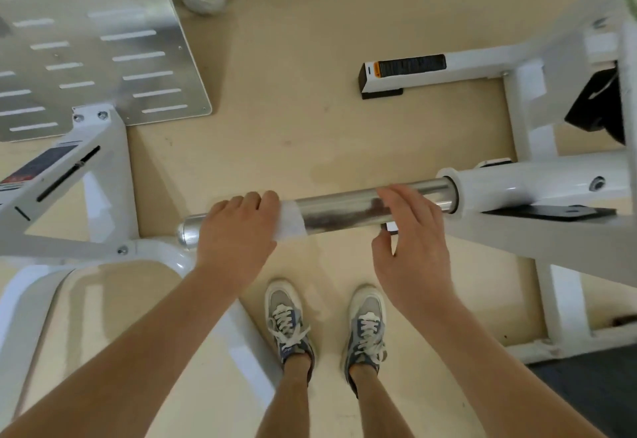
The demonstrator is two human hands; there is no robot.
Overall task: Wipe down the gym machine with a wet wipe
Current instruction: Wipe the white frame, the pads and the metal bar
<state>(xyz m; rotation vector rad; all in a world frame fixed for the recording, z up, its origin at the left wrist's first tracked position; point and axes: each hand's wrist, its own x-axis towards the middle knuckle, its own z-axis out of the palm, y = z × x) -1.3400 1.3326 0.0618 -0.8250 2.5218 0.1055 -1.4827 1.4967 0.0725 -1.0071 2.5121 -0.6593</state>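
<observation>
Chrome is the surface under work here: a round weight-plate bar [344, 210] juts out from the white machine frame [517, 182] and ends free in a rounded cap [188, 234]. The left hand [238, 230] is curled over the bar close to that cap, clamping the white wet wipe [291, 222] around the metal. A band of wipe shows just past the knuckles, wrapped on the bar.

The right hand [410, 230] lies further along, towards the collar [448, 192]. Its fingers are relaxed and draped over the top of the bar, and its thumb is held apart below, so it grips nothing.

Dark streaks mark the chrome between the two hands; I cannot tell whether they are grime or reflection.

Several things could go wrong from here:
- The bare right hand probably leaves fresh prints on whatever stretch it touches, so that part risks being dirtied again or simply skipped.
- If the left hand slides towards the collar without the right one giving way, the two will likely collide and the stroke will stop short.
- A thin wet wipe tends to bunch or tear when dragged under a tight grip, which would leave the underside unwiped.
- A stroke towards the cap could carry the wipe off the free end, dropping it onto the beige floor [310, 92] near the sneakers [287, 320].
- A wet bar is also slippery to lean on.
</observation>
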